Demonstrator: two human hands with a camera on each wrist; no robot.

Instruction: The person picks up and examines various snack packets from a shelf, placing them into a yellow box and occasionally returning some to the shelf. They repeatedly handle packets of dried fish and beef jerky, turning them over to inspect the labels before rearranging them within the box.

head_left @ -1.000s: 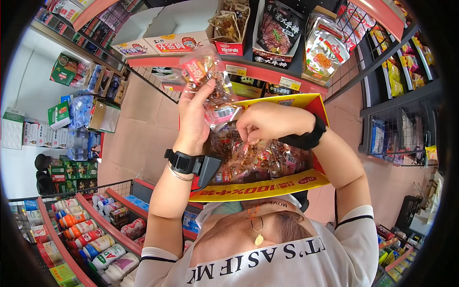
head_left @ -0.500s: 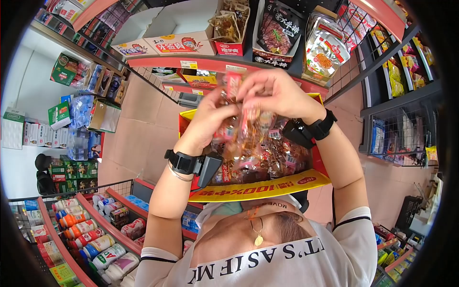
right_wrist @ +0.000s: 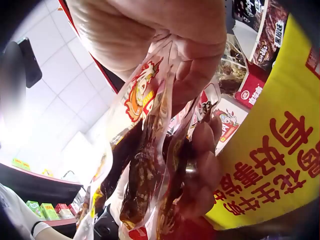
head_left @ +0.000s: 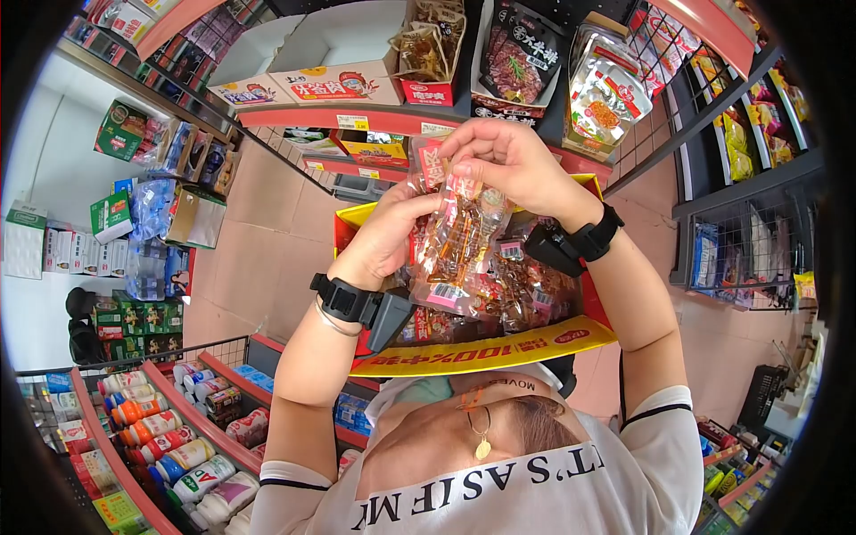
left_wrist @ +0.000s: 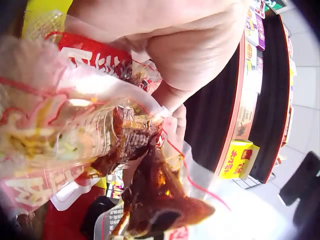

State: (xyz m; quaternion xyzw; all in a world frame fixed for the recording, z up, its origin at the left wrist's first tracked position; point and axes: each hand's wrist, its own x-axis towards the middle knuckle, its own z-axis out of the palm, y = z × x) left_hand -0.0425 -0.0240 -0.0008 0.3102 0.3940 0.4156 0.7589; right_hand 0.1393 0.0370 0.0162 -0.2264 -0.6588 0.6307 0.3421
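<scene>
Over an open yellow-and-red carton (head_left: 481,355), both hands hold clear snack packets with dark brown food inside. The right hand (head_left: 526,174) pinches one snack packet (head_left: 450,245) by its top end, and the packet hangs down in front of the left hand. Further packets (head_left: 426,160) are gripped by the left hand (head_left: 385,234) at the left side. Seen from the right wrist, the pinched packet (right_wrist: 142,185) shows its brown contents close up. More of the same packets (head_left: 544,290) lie heaped in the carton below.
Ahead is a shelf with white snack boxes (head_left: 334,80), a box of brown packets (head_left: 428,53) and a black beef pouch (head_left: 517,58). Bottles (head_left: 160,432) fill a rack at lower left. A wire rack (head_left: 744,245) stands at right.
The right hand has come up out of the carton with a packet and moved beside the left hand. The left hand's packets have lowered and turned toward the right hand.
</scene>
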